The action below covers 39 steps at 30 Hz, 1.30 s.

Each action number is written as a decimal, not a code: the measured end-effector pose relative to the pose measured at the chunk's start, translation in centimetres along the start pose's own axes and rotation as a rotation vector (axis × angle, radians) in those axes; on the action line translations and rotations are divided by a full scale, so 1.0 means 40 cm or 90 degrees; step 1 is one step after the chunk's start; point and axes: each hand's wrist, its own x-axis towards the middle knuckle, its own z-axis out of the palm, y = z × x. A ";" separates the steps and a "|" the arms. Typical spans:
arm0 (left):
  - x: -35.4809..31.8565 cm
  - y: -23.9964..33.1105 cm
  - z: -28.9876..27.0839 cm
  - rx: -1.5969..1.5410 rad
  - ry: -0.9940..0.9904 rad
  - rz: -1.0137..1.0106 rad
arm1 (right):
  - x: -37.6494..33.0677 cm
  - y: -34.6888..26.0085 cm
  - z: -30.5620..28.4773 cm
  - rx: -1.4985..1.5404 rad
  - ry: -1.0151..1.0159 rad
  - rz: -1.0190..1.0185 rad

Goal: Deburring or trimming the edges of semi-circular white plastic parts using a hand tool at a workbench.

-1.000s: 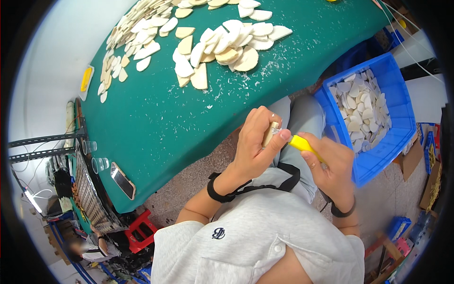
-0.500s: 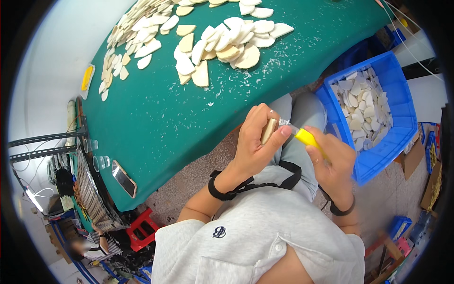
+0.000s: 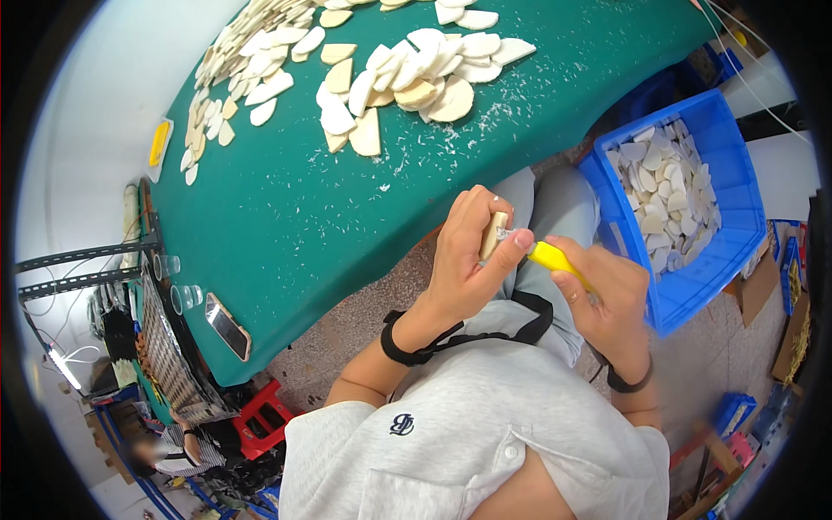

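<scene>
My left hand [image 3: 468, 260] grips a small pale wooden piece [image 3: 494, 236] on edge, above my lap and just off the edge of the green table [image 3: 286, 208]. My right hand [image 3: 607, 295] holds a yellow-handled cutter [image 3: 555, 257], its tip touching the piece's end. Both wrists wear black bands. A heap of similar pale flat pieces [image 3: 407, 78] lies on the table farther away.
A blue crate [image 3: 724, 251] filled with pale pieces sits on the floor at my right. A phone [image 3: 230, 327] and clear cups [image 3: 185, 297] rest near the table's left edge. A red stool [image 3: 260, 420] and a metal rack [image 3: 78, 269] stand at the left.
The wooden piece has been turned in my left hand and the cutter's tip has come up against its end. Both hands stay in the same place above my lap.
</scene>
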 end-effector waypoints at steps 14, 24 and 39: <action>-0.008 -0.003 0.005 -0.029 -0.007 -0.056 | -0.003 -0.001 0.017 -0.038 0.060 0.061; 0.015 -0.012 -0.028 -0.595 -0.175 -0.366 | -0.002 0.003 0.026 0.312 0.101 0.226; -0.005 0.023 -0.006 -0.025 -0.053 -0.077 | -0.002 0.003 0.005 0.053 0.012 0.034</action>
